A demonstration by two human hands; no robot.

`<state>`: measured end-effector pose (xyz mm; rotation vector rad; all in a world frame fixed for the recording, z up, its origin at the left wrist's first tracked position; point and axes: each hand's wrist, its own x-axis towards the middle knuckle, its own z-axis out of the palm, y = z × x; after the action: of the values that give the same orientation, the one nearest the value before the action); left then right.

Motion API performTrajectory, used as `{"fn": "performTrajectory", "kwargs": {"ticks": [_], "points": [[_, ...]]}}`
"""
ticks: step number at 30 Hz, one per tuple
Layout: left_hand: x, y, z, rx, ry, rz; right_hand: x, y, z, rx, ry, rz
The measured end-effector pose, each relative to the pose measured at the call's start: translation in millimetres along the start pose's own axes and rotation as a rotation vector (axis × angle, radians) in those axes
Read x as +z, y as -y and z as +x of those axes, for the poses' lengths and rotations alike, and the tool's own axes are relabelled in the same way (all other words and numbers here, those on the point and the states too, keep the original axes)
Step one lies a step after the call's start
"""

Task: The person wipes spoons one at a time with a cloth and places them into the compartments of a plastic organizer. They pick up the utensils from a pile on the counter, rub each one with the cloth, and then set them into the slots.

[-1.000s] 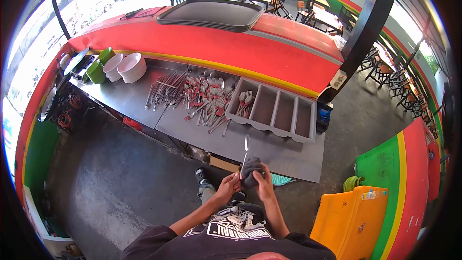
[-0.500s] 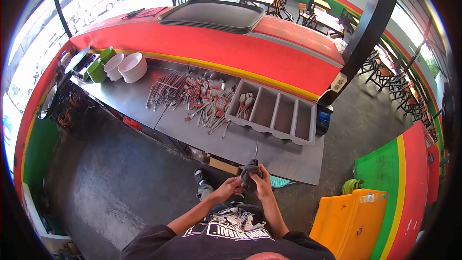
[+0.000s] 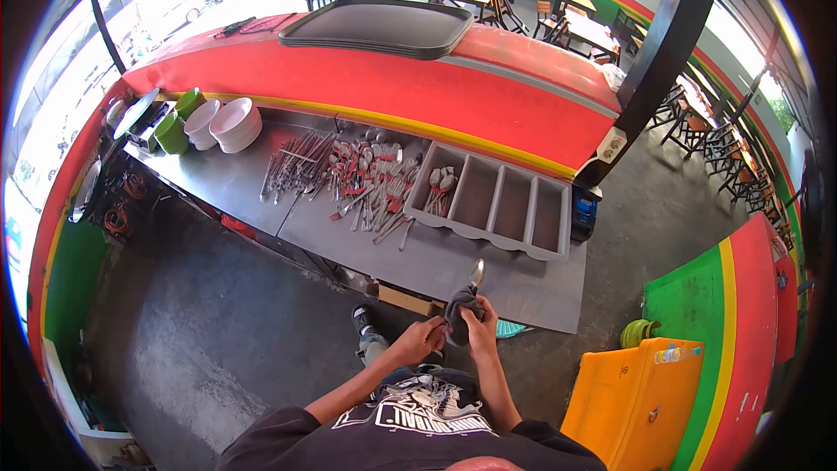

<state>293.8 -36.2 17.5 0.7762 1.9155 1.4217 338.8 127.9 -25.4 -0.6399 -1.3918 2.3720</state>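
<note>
A metal spoon [image 3: 478, 272] points up and away from me, its bowl showing above a dark grey cloth [image 3: 462, 307]. My right hand [image 3: 479, 328] is closed round the cloth, which wraps the spoon's handle. At the lower end of the handle, my left hand [image 3: 422, 338] is closed with its fingertips against the cloth; the handle's end is mostly hidden there. Beyond my hands, on the steel counter, lies a grey cutlery tray [image 3: 534, 251] with spoons [image 3: 443, 181] in its leftmost compartment. Left of it is a pile of loose spoons and forks [image 3: 370, 181].
More thin cutlery [image 3: 296, 161] lies further left, then white bowls [image 3: 235, 125] and green bowls [image 3: 171, 134]. A red ledge [image 3: 366, 78] behind the counter carries stacked dark trays [image 3: 379, 26]. An orange box [image 3: 623, 397] stands at my right.
The spoon has turned so that its bowl now shows broad above the cloth; before, only a thin edge showed. Both hands have shifted slightly right.
</note>
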Motion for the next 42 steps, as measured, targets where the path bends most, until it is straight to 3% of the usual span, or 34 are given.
{"fn": "performTrajectory", "kwargs": {"ticks": [7, 19, 25, 30, 35, 38, 42], "points": [[-2.0, 4.4, 2.0, 0.059, 0.022, -0.023, -3.1, 5.7, 3.5, -0.111, -0.041, -0.087], [-7.0, 14.4, -2.6, 0.080, 0.060, -0.067, -4.1, 18.5, 21.5, -0.429, -0.179, -0.654], [-23.0, 10.0, -5.0, 0.085, 0.041, -0.055, 1.9, 27.4, 22.9, -0.462, -0.209, -0.660], [-29.6, 13.8, -5.6, 0.105, 0.035, -0.077, 1.4, 34.6, 24.9, -0.419, -0.302, -0.467], [-37.1, 43.7, -11.4, -0.029, 0.027, -0.107, 2.1, 49.8, 29.0, -0.474, -0.465, -0.412], [-39.3, 50.3, -10.9, -0.051, -0.024, -0.129, 0.3, 49.2, 29.6, -0.496, -0.442, -0.441], [-39.9, 37.8, -1.2, -0.093, -0.090, -0.184, 17.4, 44.8, 19.7, -0.396, -0.241, -0.349]]}}
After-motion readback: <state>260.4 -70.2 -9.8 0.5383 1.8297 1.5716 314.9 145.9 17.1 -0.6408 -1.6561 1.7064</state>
